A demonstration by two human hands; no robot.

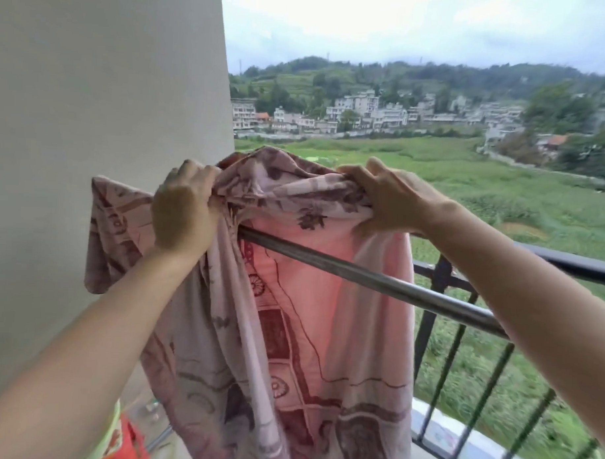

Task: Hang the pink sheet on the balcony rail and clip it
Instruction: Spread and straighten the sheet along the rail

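The pink sheet [308, 315], printed with dark red flowers and squares, hangs bunched over a round metal rail [378, 276] that runs from centre to the right. My left hand [183, 204] grips a gathered fold of the sheet at the rail's left end, close to the wall. My right hand [391, 198] clutches the sheet's top edge above the rail, further right. Between my hands the cloth is stretched in a crumpled band. Part of the sheet falls behind the rail and part in front, reaching down toward the floor. No clip is visible.
A pale wall [102, 119] stands close on the left. Behind the rail is a black balcony railing [462, 338] with vertical bars and a white ledge below. An orange and green object [122, 439] lies low at the left. Fields and houses lie beyond.
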